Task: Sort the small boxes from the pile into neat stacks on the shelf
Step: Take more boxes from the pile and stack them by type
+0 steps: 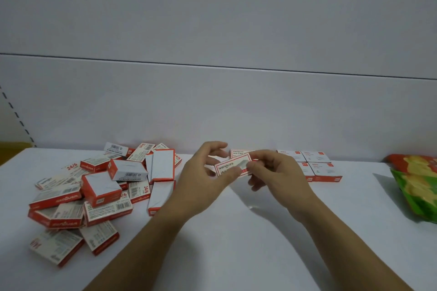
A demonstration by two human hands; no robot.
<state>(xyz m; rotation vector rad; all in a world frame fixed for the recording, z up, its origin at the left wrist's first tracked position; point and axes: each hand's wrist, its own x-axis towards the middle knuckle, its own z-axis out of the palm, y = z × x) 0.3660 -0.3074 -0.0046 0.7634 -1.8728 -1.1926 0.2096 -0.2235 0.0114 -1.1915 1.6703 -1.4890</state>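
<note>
Both hands, left (203, 172) and right (274, 172), grip one box (230, 166) at frame center, above the shelf (236, 231); label reads "wengu", "24/6". Pile (94, 186) lower left, same print. Stacks (314, 165) right of center.

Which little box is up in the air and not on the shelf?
The box held between the left hand and right hand. All the others lie in the pile or the stacks.

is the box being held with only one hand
No, both the left hand and the right hand grip the box, one at each end, above the shelf.
</note>
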